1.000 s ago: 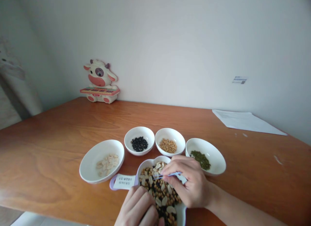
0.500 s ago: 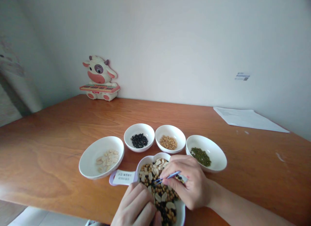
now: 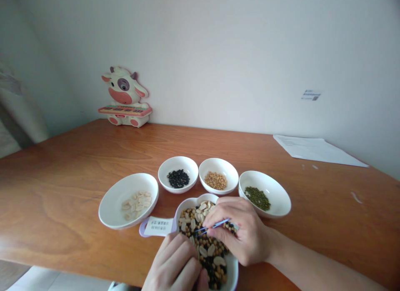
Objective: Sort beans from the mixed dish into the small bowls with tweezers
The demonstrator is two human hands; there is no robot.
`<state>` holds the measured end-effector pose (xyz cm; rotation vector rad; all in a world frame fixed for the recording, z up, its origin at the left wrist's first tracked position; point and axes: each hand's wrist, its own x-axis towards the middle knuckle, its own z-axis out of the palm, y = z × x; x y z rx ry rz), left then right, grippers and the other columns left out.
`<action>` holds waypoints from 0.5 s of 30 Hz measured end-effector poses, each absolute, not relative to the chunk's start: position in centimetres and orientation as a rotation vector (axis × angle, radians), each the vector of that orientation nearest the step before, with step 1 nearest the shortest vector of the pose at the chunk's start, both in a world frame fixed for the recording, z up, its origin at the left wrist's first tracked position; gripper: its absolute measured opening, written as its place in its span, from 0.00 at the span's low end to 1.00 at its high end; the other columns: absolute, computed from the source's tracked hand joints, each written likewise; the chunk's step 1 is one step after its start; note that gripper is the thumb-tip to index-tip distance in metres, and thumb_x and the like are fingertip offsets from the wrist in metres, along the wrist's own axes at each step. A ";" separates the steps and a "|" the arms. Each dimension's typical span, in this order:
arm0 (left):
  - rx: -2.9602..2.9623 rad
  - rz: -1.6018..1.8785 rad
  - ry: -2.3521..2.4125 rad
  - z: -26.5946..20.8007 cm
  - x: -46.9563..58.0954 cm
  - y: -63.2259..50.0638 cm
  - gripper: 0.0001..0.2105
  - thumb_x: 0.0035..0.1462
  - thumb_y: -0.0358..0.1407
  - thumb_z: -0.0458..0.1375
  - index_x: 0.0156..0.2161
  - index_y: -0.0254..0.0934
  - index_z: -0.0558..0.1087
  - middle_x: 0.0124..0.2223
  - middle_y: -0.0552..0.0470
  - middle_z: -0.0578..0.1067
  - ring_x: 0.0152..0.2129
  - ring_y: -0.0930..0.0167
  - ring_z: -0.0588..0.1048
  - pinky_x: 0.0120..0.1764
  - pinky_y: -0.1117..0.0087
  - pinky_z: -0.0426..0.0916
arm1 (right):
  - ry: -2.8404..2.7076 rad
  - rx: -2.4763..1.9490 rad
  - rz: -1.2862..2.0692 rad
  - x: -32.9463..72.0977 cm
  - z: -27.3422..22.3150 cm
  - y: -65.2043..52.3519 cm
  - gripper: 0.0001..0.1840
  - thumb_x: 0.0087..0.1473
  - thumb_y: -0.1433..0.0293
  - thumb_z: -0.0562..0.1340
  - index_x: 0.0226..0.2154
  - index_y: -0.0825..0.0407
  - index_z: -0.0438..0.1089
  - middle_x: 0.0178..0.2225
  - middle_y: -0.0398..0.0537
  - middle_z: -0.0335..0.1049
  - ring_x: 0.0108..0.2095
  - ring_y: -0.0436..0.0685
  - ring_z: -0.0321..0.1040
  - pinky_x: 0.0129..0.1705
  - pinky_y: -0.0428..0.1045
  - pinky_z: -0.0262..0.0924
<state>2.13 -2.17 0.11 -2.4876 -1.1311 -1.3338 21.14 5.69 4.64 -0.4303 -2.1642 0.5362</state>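
The right hand (image 3: 240,234) pinches blue tweezers (image 3: 212,225) over the mixed-bean bowl (image 3: 233,268) at the tabletop's near edge, while the left hand (image 3: 178,268), fingers curled, steadies its rim.

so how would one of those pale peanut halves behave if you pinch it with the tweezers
Probably slippery: the peanut halves look smooth and curved, so the thin blue tweezers in the right hand may squirt one sideways. Likely very light, since many lie loose in the shallow white bowl. Pinched hard, a half might crack.
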 end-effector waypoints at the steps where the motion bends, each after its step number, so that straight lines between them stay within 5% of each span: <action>1: -2.490 -1.336 -1.132 0.2 2.1 -2.2 0.12 0.57 0.20 0.50 0.26 0.37 0.63 0.24 0.55 0.66 0.22 0.73 0.66 0.29 0.72 0.67 | -2.166 -0.420 0.547 21.1 4.7 5.7 0.04 0.61 0.73 0.62 0.35 0.54 0.73 0.27 0.49 0.78 0.27 0.55 0.74 0.32 0.49 0.70; 15: -2.500 -1.331 -1.147 0.2 2.0 -2.1 0.13 0.57 0.20 0.50 0.26 0.38 0.64 0.24 0.55 0.68 0.23 0.73 0.68 0.29 0.71 0.68 | -2.177 -0.305 0.550 21.0 4.8 6.0 0.06 0.61 0.73 0.61 0.33 0.52 0.72 0.27 0.48 0.78 0.29 0.55 0.75 0.34 0.50 0.70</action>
